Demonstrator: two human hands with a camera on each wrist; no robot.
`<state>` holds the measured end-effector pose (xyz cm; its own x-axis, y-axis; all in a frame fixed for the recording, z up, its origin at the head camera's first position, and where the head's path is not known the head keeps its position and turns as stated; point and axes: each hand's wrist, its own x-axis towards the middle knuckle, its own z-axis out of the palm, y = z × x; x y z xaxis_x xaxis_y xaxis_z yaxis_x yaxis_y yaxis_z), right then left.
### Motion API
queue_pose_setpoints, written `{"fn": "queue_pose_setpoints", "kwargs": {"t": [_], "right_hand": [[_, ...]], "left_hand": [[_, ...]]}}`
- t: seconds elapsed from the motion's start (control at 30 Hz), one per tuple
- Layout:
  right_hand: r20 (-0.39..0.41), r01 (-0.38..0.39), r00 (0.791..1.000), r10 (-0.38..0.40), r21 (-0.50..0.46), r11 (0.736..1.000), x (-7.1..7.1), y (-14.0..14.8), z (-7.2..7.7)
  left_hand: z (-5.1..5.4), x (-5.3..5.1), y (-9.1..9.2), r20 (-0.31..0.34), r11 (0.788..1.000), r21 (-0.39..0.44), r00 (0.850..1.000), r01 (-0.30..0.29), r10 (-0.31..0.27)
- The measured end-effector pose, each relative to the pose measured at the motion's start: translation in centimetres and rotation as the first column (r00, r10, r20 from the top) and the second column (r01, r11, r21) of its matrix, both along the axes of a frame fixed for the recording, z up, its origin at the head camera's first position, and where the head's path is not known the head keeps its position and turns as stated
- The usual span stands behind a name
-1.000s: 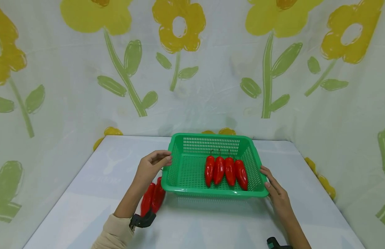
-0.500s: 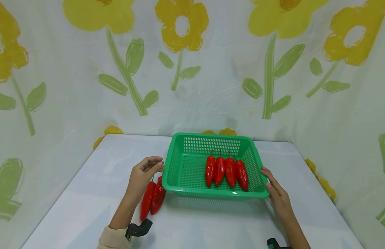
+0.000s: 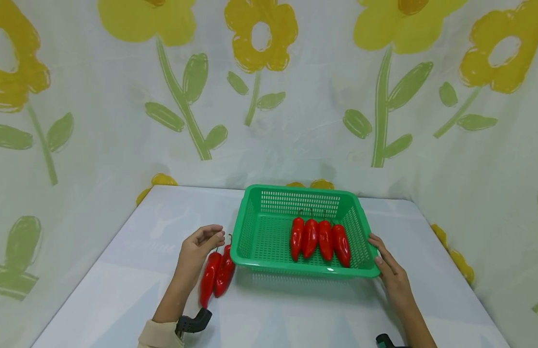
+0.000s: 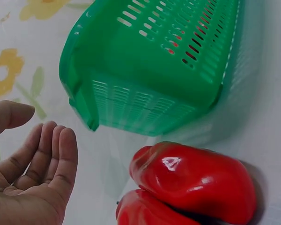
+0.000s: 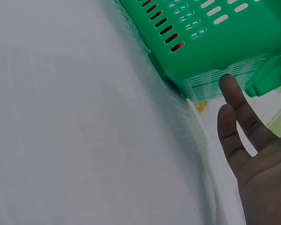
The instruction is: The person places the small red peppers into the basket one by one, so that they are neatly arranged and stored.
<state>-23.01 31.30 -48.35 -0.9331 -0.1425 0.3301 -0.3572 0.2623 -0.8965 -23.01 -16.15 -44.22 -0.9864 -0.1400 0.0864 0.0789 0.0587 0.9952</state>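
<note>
Your left hand hovers empty, loosely half-open, beside the green plastic basket; your right hand, fingers extended, touches its side.

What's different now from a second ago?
The left hand has drawn away from the green basket, leftward and toward the person. The right hand stays at the basket's right rim; four red peppers inside and two peppers beside it lie as before.

Lettering on the flowered cloth perhaps reads "ower"; pale marks on the tabletop are illegible.
</note>
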Motion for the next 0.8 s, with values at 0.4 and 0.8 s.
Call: {"fn": "queue_pose_setpoints", "kwargs": {"t": [0.4,0.8], "right_hand": [[-0.010,-0.004,1.000,0.004,0.000,1.000,0.0,0.1,0.0],[0.030,0.040,0.999,-0.040,0.021,0.999,0.3,-0.4,0.5]], "left_hand": [[-1.5,1.0,-1.8,0.059,0.994,-0.072,0.995,-0.079,0.083],[-2.4,2.2,-2.0,0.103,0.981,-0.166,0.988,-0.098,0.116]]}}
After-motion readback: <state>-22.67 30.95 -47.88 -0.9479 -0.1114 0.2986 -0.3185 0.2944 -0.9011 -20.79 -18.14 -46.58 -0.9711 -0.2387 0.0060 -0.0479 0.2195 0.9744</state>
